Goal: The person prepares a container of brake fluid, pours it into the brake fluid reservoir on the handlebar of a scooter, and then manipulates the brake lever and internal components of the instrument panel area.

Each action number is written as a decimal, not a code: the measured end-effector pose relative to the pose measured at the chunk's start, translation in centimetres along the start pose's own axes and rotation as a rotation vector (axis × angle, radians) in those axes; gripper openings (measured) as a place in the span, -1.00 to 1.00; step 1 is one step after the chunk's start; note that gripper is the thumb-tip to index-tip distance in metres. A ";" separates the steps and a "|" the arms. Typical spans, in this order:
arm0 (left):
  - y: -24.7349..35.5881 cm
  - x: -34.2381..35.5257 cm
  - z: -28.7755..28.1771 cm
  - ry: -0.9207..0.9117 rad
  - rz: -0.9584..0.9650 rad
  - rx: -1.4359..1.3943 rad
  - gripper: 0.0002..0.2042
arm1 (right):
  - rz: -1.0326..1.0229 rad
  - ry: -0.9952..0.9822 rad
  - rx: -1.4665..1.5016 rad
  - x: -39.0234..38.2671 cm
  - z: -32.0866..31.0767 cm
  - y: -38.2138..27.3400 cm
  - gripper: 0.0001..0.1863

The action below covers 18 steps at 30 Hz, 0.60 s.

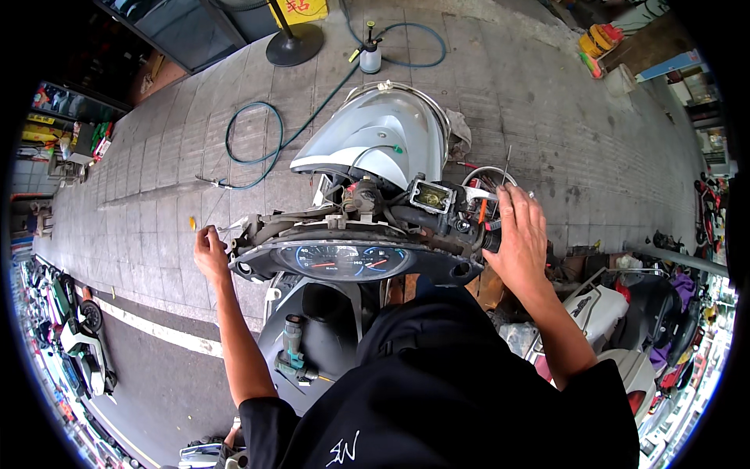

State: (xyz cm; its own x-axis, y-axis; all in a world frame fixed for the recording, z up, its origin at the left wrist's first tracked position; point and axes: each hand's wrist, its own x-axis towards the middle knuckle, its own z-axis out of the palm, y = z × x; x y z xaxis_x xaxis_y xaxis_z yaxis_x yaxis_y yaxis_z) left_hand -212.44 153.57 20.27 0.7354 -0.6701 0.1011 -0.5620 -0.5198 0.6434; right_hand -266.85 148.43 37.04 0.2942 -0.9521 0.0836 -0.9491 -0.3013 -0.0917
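In front of me is a scooter's handlebar with its covers off. The dark instrument panel (344, 260) faces up. My left hand (209, 254) is at the handlebar's left end, fingers curled closed by a silver lever (233, 228); what they pinch is partly hidden. My right hand (519, 238) is around the right end, thumb near a black ribbed grip (491, 241), fingers reaching forward over the silver brake lever (478, 193). Left of it sits an uncovered brake fluid reservoir (432, 197) with yellowish fluid inside. An orange-coloured piece (483, 210) shows beside my fingers.
The silver front cover (383, 133) lies beyond the handlebar, with a green-ended wire over it. A teal power drill (292, 348) rests on the scooter below. A hose (269, 148) and a spray bottle (370, 53) are on the paving. Parked scooters (617, 313) stand at right.
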 end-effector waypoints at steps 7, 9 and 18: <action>0.8 -0.3 -0.2 -0.003 -0.005 0.003 -0.67 | -0.024 -0.027 -0.030 0.0 0.2 0.3 0.03; 0.7 -0.3 -0.2 -0.007 -0.019 0.016 -0.68 | -0.018 -0.030 -0.022 -0.1 0.2 0.3 -0.03; 1.1 -0.4 -0.3 -0.022 -0.034 0.023 -0.69 | -0.020 -0.058 0.015 -0.9 0.9 0.9 -0.18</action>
State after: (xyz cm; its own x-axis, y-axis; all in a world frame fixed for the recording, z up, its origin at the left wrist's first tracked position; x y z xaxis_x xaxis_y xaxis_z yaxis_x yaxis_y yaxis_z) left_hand -213.22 153.38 21.20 0.7460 -0.6630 0.0623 -0.5453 -0.5546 0.6285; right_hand -267.90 148.95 35.95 0.3194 -0.9472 0.0282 -0.9413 -0.3206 -0.1057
